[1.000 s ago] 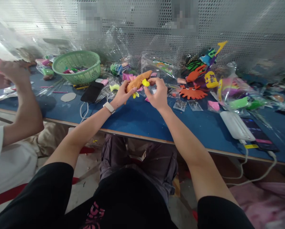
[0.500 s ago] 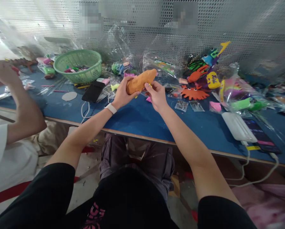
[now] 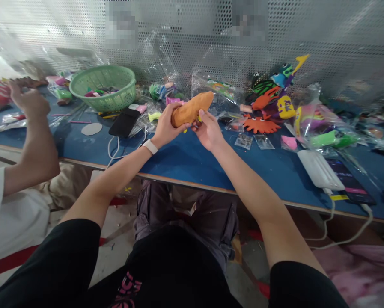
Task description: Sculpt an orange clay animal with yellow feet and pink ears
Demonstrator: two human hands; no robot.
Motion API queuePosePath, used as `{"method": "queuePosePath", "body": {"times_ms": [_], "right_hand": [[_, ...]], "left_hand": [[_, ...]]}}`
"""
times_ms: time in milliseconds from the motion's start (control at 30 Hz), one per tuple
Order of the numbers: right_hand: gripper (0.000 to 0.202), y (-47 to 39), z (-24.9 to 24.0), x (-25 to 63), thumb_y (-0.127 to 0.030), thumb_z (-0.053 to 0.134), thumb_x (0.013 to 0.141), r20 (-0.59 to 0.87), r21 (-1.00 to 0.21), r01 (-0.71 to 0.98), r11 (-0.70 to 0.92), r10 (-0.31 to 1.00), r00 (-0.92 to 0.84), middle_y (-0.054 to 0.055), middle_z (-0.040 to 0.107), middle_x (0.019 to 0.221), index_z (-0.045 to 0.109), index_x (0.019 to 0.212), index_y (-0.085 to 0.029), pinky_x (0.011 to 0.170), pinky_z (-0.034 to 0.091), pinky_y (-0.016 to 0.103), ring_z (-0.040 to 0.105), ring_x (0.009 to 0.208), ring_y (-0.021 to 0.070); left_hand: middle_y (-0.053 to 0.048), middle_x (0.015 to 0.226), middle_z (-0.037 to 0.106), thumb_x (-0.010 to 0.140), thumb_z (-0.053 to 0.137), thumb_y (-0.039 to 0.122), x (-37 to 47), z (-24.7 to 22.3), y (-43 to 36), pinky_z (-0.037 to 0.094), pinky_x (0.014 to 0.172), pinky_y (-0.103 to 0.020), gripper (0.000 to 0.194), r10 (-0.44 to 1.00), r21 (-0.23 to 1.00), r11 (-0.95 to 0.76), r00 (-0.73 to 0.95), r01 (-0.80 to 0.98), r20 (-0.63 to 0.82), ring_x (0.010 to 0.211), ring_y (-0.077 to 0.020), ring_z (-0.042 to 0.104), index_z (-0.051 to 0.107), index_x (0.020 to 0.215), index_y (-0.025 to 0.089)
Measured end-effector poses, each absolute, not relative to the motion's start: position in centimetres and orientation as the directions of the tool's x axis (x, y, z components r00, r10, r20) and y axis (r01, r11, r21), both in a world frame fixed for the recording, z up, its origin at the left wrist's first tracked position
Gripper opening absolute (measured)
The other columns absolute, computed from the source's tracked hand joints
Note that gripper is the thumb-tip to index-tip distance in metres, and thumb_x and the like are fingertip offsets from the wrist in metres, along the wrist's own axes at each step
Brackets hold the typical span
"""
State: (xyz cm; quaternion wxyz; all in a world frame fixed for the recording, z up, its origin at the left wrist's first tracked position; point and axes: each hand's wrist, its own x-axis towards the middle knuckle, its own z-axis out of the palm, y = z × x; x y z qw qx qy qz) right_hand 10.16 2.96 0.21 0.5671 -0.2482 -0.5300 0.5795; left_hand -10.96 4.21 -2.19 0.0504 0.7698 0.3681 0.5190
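Observation:
An orange, elongated lump that looks like modelling clay [image 3: 193, 109] is held above the blue table, its pointed end up to the right. My left hand [image 3: 168, 124] wraps round its lower left end, thumb in front. At its lower right side my right hand [image 3: 208, 128] is closed, thumb and fingers pinched at small yellow bits [image 3: 199, 119] against the orange surface. Whether those bits are attached to the lump I cannot tell. Beyond the hands lie pink pieces [image 3: 173, 100] and a clear plastic packet [image 3: 222, 89].
A green basket [image 3: 126, 92] with coloured pieces stands at the back left, near a black phone-like slab [image 3: 124, 122]. Orange crab figures [image 3: 261, 124], small packets, a white power bank [image 3: 320, 170] and a phone [image 3: 352, 182] lie right. A co-worker's arm [image 3: 39, 141] is at left.
My right hand has turned slightly at the lump, its fingers shifting along the lower side. The lump has tilted a little. The co-worker's hand at left has moved right and down.

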Motion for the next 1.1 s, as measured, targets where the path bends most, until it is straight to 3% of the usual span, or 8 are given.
{"method": "queuePosePath", "body": {"times_ms": [233,433,600,833,967,1100], "right_hand": [[0.075,2.8,-0.1,9.7,-0.088,0.104,0.067,0.325,-0.874,-0.433,0.219,0.927,-0.187,-0.006,0.056,0.077,0.065,0.089,-0.029,0.061,0.048,0.029,0.051,0.068,0.0124],[0.074,2.5,-0.2,9.4,-0.087,0.105,0.069,0.347,-0.873,-0.431,0.227,0.910,-0.225,-0.008,0.051,0.069,0.064,0.083,-0.027,0.058,0.046,0.027,0.050,0.062,0.0101],[0.078,2.3,0.2,9.6,-0.092,0.101,0.069,0.358,-0.893,-0.363,0.264,0.908,-0.220,-0.008,0.048,0.065,0.060,0.080,-0.027,0.055,0.042,0.027,0.048,0.060,0.0102],[0.074,2.4,1.0,10.6,-0.091,0.101,0.071,0.450,-0.889,-0.205,0.408,0.863,-0.232,-0.004,0.055,0.074,0.067,0.079,-0.026,0.056,0.043,0.032,0.049,0.061,0.0118],[0.068,2.2,1.4,10.9,-0.082,0.107,0.070,0.473,-0.878,-0.218,0.425,0.839,-0.270,-0.002,0.059,0.083,0.071,0.082,-0.025,0.056,0.044,0.031,0.050,0.065,0.0114],[0.070,2.1,1.5,10.7,-0.083,0.107,0.067,0.431,-0.896,-0.256,0.363,0.849,-0.305,-0.003,0.059,0.081,0.077,0.092,-0.025,0.056,0.045,0.031,0.050,0.068,0.0127]], "left_hand": [[-0.022,0.164,0.067,0.097,0.078,0.090,-11.5,-3.2,5.1,0.060,0.122,-0.057,0.099,0.592,0.463,-0.790,0.299,0.402,0.749,0.143,-0.0383,0.072,0.052,0.167,0.025],[-0.020,0.174,0.062,0.109,0.062,0.088,-11.5,-3.4,5.7,0.059,0.127,-0.056,0.092,0.526,0.438,-0.847,0.359,0.300,0.771,0.156,-0.0391,0.067,0.042,0.178,0.030],[-0.020,0.174,0.063,0.110,0.061,0.087,-11.3,-3.4,5.9,0.061,0.126,-0.054,0.094,0.515,0.429,-0.855,0.380,0.292,0.768,0.152,-0.0389,0.072,0.040,0.180,0.029],[-0.016,0.154,0.076,0.113,0.060,0.084,-11.5,-3.4,5.7,0.067,0.115,-0.052,0.088,0.546,0.469,-0.836,0.343,0.285,0.764,0.133,-0.0340,0.081,0.041,0.181,0.031],[-0.017,0.161,0.072,0.113,0.061,0.083,-11.4,-3.4,5.7,0.066,0.119,-0.052,0.085,0.541,0.470,-0.840,0.347,0.271,0.766,0.142,-0.0352,0.077,0.045,0.176,0.029],[-0.018,0.166,0.069,0.114,0.061,0.081,-11.3,-3.3,5.6,0.063,0.124,-0.052,0.083,0.541,0.484,-0.841,0.368,0.242,0.756,0.148,-0.0355,0.074,0.044,0.175,0.028]]}}
